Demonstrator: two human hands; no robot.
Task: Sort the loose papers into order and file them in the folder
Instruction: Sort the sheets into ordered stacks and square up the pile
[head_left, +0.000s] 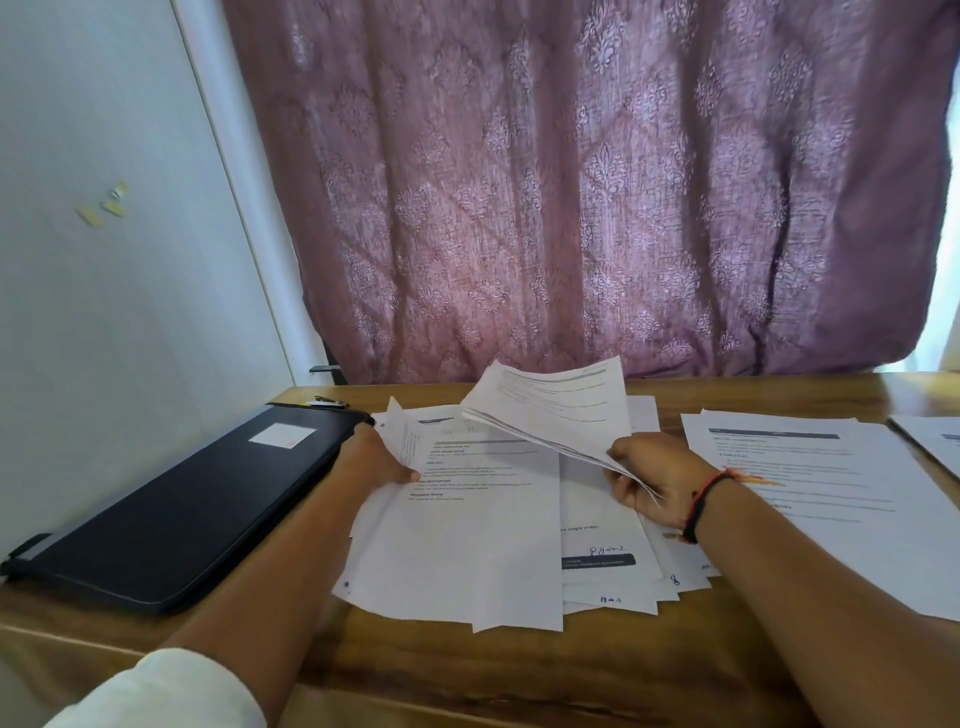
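Our left hand (382, 460) pinches the paper pile (483, 519); our right hand (652, 480) grips a raised sheaf (558, 410) whose long axis extends far-left from its fingers.

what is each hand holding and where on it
The right hand pinches a few lifted sheets at their near corner. The left hand grips the pile's top sheet by its left edge.

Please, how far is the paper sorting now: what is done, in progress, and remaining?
Seemingly done: some sheets lie apart in a flatter stack on the right. In hand: the right hand holds a few lifted sheets; the left hand pinches the edge of the messy centre pile. Left: that pile is fanned out, and the black folder lies closed, nothing visibly filed.
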